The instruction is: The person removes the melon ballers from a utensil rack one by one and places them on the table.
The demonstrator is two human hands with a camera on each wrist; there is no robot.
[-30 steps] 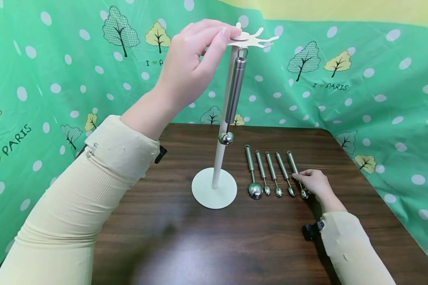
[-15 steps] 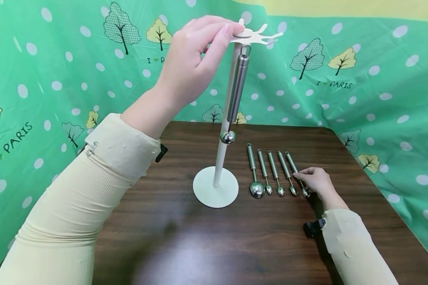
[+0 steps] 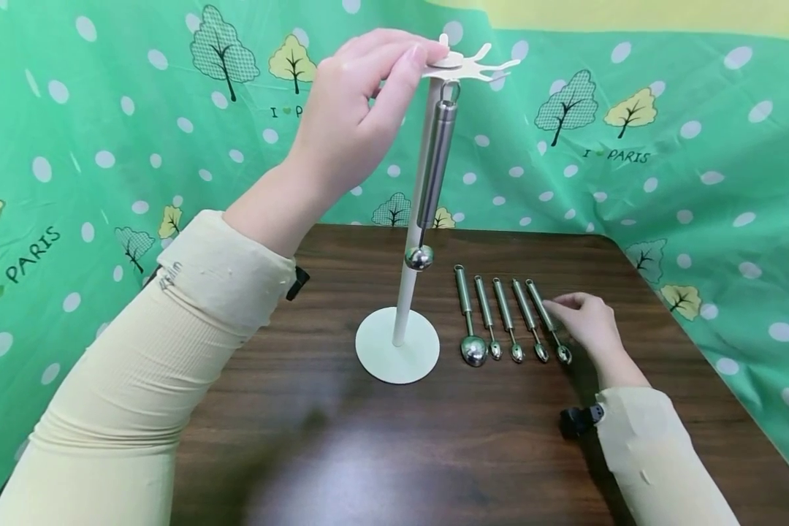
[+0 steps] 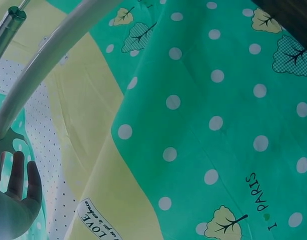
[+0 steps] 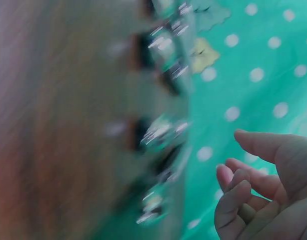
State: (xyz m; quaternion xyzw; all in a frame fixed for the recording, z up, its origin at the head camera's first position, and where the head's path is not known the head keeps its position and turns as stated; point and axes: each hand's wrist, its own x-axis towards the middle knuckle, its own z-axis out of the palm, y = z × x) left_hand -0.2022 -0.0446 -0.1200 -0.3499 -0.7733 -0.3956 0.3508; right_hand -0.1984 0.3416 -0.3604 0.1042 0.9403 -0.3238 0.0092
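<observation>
In the head view my left hand (image 3: 358, 109) holds the hooked top (image 3: 463, 67) of a white utensil stand (image 3: 404, 299), thumb and fingers at its left side. A steel scoop (image 3: 437, 164) with a rounded bowl hangs by its handle loop from this top. On the table to the right lies a row of several steel scoops, from a larger scoop (image 3: 473, 349) to the rightmost small scoop (image 3: 552, 329). My right hand (image 3: 588, 325) hovers beside the rightmost handle, fingers loosely bent. In the right wrist view nothing lies between the right fingers (image 5: 263, 145).
The stand's round base (image 3: 375, 358) rests on a dark wooden table (image 3: 342, 438). A green dotted cloth (image 3: 697, 146) surrounds the table at the back and sides.
My right hand has let go of the rightmost scoop and risen slightly, away to the right. That scoop's handle has tilted left, nearer its neighbour. My left hand stays on the stand's top.
</observation>
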